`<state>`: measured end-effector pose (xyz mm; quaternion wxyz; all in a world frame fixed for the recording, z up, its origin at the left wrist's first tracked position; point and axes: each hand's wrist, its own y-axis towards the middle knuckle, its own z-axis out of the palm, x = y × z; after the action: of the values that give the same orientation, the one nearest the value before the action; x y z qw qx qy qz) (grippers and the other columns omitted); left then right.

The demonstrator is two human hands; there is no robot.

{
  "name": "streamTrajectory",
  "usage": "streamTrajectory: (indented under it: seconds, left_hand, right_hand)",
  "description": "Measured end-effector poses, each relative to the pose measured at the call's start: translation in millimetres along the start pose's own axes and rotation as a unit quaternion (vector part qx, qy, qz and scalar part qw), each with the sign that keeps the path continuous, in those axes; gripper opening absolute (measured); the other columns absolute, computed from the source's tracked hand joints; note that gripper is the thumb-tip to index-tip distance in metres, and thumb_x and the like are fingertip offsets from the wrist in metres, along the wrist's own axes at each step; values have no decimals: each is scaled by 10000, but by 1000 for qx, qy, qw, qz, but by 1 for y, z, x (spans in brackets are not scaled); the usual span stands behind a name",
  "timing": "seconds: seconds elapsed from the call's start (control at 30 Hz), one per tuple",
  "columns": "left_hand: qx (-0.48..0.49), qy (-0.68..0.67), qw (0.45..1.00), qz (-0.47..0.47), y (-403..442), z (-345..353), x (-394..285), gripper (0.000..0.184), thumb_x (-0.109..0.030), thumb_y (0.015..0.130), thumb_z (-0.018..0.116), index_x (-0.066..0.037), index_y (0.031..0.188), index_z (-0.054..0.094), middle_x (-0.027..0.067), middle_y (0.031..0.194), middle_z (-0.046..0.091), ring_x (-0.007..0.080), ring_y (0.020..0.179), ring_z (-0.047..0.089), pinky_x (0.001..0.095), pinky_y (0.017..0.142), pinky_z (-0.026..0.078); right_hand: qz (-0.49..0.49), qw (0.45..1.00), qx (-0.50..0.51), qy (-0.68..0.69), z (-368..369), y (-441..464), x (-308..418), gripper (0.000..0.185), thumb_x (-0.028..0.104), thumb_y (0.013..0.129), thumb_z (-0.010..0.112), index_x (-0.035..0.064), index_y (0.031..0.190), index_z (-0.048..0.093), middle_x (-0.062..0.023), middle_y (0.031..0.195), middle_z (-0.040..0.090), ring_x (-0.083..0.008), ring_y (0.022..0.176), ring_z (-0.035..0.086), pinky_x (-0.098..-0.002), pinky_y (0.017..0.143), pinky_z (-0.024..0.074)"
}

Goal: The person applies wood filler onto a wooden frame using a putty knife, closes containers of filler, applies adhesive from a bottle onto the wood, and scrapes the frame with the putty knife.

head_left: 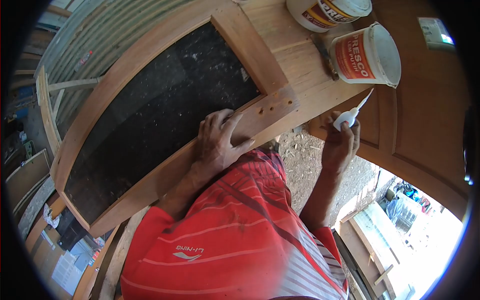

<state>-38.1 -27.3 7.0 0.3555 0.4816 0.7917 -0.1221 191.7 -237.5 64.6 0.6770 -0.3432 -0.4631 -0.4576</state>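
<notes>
My left hand (219, 136) lies on the lower rail of an arched wooden frame (175, 167), thumb spread and fingertips over its inner edge. Inside the frame is a dark, dusty panel (160, 107). Raised to the right of the frame, my right hand (344, 134) grips a small white bottle with a long thin nozzle (346, 120), its tip pointing up and right. Several small holes (272, 108) mark the frame's right corner.
Two white buckets with red labels (367, 55) (327, 12) stand on the wooden surface at the top right. A brush-like tool (326, 59) lies beside the nearer one. Brown wooden panels (425, 135) stand at right; corrugated metal (107, 37) is at upper left.
</notes>
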Motion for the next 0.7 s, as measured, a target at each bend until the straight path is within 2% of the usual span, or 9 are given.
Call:
streamTrajectory:
  seconds: [0.1, 0.13, 0.23, 0.27, 0.37, 0.4, 0.5, 0.6, 0.7]
  left_hand:
    - [-21, 9, 1000, 2, 3, 2, -4, 732, -289, 799, 941, -45, 1414, 629, 178, 1360, 650, 388, 1245, 624, 528, 1070, 502]
    - [-30, 17, 999, 3, 3, 3, -4, 730, -288, 805, 936, -33, 1415, 626, 185, 1350, 660, 392, 1235, 633, 525, 1067, 508]
    - [-43, 35, 998, -20, 2, 7, -6, 699, -277, 828, 915, -12, 1408, 629, 198, 1331, 680, 403, 1216, 651, 521, 1061, 525]
    - [-45, 45, 998, -25, 2, 6, -6, 687, -275, 833, 911, -8, 1401, 633, 200, 1323, 685, 405, 1212, 654, 521, 1057, 529]
    - [-52, 54, 997, -32, 4, 10, -10, 640, -274, 857, 892, 2, 1380, 648, 203, 1292, 700, 404, 1193, 665, 517, 1045, 539]
    - [-61, 55, 996, -35, 3, 12, -9, 618, -275, 870, 882, 5, 1372, 656, 201, 1277, 706, 399, 1182, 670, 515, 1040, 540]
    - [-97, 53, 992, -67, -3, 17, -5, 555, -258, 904, 858, 10, 1353, 673, 197, 1235, 719, 387, 1155, 680, 503, 1023, 548]
    - [-132, 59, 983, -113, -6, 23, -4, 496, -242, 940, 834, 9, 1341, 683, 193, 1205, 728, 372, 1138, 686, 485, 1009, 556]
    - [-154, 80, 974, -146, -8, 26, -4, 451, -238, 972, 813, 2, 1334, 691, 189, 1194, 729, 356, 1125, 691, 475, 1005, 558]
  right_hand:
    - [-54, 997, -8, -57, -2, 36, 30, 278, 105, 1080, 678, 0, 1336, 663, -168, 1228, 745, -261, 1140, 728, -433, 1016, 599]
    - [-82, 993, 5, -81, -11, 50, 38, 283, 96, 1084, 691, -10, 1346, 671, -138, 1238, 745, -226, 1160, 708, -404, 1061, 555]
    - [-156, 972, -13, -178, -24, 96, 63, 301, 101, 1071, 722, -16, 1345, 676, -108, 1226, 747, -183, 1166, 685, -362, 1076, 521]
    - [-174, 961, -34, -211, -21, 110, 75, 302, 95, 1052, 749, -15, 1326, 685, -91, 1210, 752, -152, 1129, 685, -339, 1048, 524]
    - [-192, 906, -52, -374, -18, 149, 116, 298, 103, 1048, 751, -25, 1309, 690, -71, 1178, 751, -139, 1080, 694, -323, 1011, 533]
    - [-209, 904, -28, -372, -24, 167, 122, 282, 128, 1035, 763, -28, 1266, 716, -56, 1125, 749, -128, 1015, 699, -314, 956, 546]
    - [-161, 868, 66, -465, -31, 217, 145, 275, 149, 1006, 789, -18, 1219, 743, -57, 1050, 754, -130, 955, 694, -323, 901, 559]
    - [-117, 808, 140, -560, -34, 260, 151, 281, 164, 970, 812, -7, 1188, 761, -93, 990, 753, -159, 892, 696, -348, 855, 566]
    - [-155, 776, 204, -576, -40, 293, 139, 288, 176, 955, 804, -6, 1172, 756, -143, 979, 744, -238, 845, 693, -391, 817, 562]
